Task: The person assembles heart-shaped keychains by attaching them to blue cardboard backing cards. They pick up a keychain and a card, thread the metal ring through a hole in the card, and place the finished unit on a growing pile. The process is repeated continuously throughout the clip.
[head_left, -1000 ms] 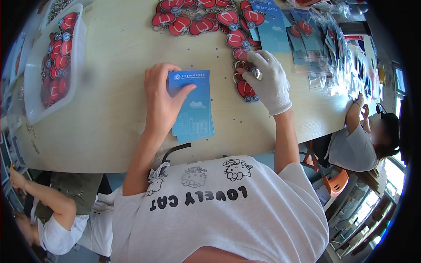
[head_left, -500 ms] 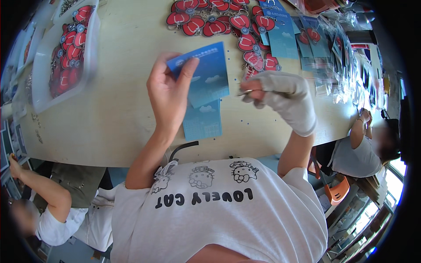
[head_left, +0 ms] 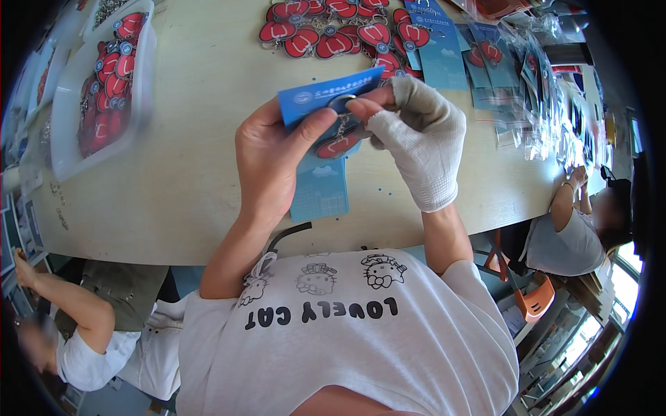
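My bare left hand (head_left: 267,152) pinches a blue printed card (head_left: 297,101) by its lower left part, thumb in front, holding it tilted above the table. My right hand (head_left: 429,142), in a whitish glove with bare fingertips, is closed on the metal ring of a keychain (head_left: 337,146). That ring lies against the card's upper part, close to my left thumb. From it a short chain and a red charm hang in front of the card. Below my hands, more blue cards (head_left: 320,191) lie on the table. The glove hides part of the card's right side.
Many red keychains (head_left: 302,43) are heaped at the far middle. Blue cards (head_left: 442,59) and clear bagged pieces (head_left: 531,90) lie at the far right. A white plastic bin (head_left: 66,149) with red keychains stands at left. Other people sit at both sides.
My right hand has moved left to the card, bringing the keychain's ring against it. The card has tipped back and its top edge now slants up to the right.
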`<state>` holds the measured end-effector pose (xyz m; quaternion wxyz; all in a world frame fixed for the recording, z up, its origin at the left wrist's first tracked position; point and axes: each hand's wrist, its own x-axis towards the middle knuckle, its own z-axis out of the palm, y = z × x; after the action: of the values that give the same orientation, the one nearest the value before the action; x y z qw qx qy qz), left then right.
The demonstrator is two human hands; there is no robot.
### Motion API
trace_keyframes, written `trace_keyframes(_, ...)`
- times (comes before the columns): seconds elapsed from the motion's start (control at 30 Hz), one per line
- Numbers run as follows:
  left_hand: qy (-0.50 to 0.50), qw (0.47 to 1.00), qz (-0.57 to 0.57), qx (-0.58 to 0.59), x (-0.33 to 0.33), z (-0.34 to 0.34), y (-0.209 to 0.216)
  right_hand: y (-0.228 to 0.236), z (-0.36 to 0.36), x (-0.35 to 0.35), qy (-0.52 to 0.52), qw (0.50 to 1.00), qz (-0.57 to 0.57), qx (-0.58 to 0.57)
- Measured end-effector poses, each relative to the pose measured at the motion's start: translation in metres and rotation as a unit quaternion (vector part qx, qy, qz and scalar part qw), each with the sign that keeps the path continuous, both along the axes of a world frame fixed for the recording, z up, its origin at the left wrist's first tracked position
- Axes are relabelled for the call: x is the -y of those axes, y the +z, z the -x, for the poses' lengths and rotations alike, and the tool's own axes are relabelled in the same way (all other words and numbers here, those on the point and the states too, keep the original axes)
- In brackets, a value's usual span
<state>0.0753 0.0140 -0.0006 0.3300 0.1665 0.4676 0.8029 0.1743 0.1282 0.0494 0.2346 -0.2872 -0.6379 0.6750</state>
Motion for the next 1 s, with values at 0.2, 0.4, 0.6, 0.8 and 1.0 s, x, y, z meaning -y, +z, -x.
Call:
trace_keyframes(0.2,0.013,1.000,-0.023,0.015,-0.001,-0.001,0.008,-0.019,0.002,-0.009,-0.019,0.996,-0.072,-0.056)
trace_keyframes(0.4,0.016,1.000,-0.011,-0.024,-0.003,-0.006,0.009,-0.016,0.007,-0.002,-0.038,0.984,0.092,-0.149)
trace_keyframes(0.6,0.002,1.000,-0.012,0.016,-0.005,-0.011,0.009,-0.009,0.002,-0.007,0.003,0.991,0.093,-0.091)
trace_keyframes(0.8,-0.023,0.989,-0.030,0.141,-0.001,-0.013,0.017,-0.001,0.001,0.001,0.016,0.999,0.033,-0.012)
trace_keyframes(1.0,0.008,0.998,-0.017,0.068,-0.003,-0.013,0.024,0.001,-0.003,0.006,0.027,0.999,-0.032,0.008)
